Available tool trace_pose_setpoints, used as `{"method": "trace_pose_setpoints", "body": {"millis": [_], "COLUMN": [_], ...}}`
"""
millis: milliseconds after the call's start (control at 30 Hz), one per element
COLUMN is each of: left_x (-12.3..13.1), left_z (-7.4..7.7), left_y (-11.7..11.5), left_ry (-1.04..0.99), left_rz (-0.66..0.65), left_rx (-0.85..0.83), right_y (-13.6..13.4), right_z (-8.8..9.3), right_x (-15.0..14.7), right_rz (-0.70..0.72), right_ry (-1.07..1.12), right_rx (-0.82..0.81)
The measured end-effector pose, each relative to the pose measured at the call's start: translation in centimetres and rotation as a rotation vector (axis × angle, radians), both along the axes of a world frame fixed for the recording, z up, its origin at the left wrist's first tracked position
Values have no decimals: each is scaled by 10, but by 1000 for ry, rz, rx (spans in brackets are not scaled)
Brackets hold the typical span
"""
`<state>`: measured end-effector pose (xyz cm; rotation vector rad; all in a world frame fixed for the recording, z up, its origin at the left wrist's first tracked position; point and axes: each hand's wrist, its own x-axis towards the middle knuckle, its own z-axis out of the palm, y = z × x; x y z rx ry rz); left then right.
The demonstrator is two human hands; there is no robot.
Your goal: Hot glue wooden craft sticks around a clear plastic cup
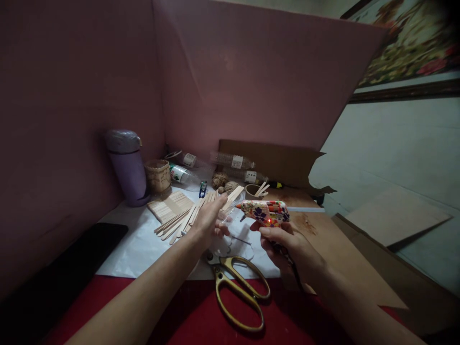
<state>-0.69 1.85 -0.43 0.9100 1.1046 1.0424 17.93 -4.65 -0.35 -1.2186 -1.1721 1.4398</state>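
My right hand (287, 239) is wrapped round the handle of a hot glue gun (264, 212) with a flower pattern and a lit red light. Its nozzle points left, toward my left hand (210, 218). That hand is closed, fingers curled and thumb raised, on a clear plastic piece (227, 212) whose full shape is hard to make out. Below and between the hands, large gold-handled scissors (239, 292) lie with their handles toward me. Loose wooden craft sticks (185, 218) fan out just behind my left hand.
A purple tumbler (127, 167), a woven-looking cup (158, 176) and a bundle of craft sticks (170, 207) stand or lie at left. Behind are plastic bottles (183, 175), twine balls (220, 180) and a small bowl with sticks (256, 190). Cardboard (345, 258) lies at right; a black slab (82, 258) is at left.
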Motion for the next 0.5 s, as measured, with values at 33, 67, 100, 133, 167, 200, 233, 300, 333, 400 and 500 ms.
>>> {"method": "trace_pose_setpoints", "body": {"millis": [33, 67, 100, 133, 167, 200, 233, 300, 333, 400, 500], "left_x": [0, 1, 1, 2, 2, 2, 2, 2, 2, 1, 0], "left_z": [0, 0, 1, 1, 2, 2, 3, 3, 3, 1, -2], "left_y": [0, -1, -2, -2, -3, -4, -5, -6, -5, -5, -2], "left_ry": [-1, -3, -9, -15, -22, -25, -23, -14, -9, -9, -3], "left_rz": [-4, -9, -17, -29, -44, -63, -88, -141, -166, -199, -226], "left_rx": [-8, -17, -26, -38, -54, -75, -96, -134, -151, -186, -247], "right_y": [0, 0, -1, -1, -1, -1, -1, -1, -2, -2, -2], "right_z": [0, 0, 0, 1, 1, 1, 2, 3, 3, 3, 3], "right_x": [0, -1, -1, -2, -2, -2, -3, -4, -4, -5, -5], "right_rz": [-1, -5, -5, -5, -2, -1, 0, 1, -6, -27, -60], "right_ry": [9, 18, 23, 24, 22, 19, 15, 10, 15, 33, 63], "right_rx": [-1, 3, 7, 11, 16, 21, 26, 34, 39, 48, 63]}}
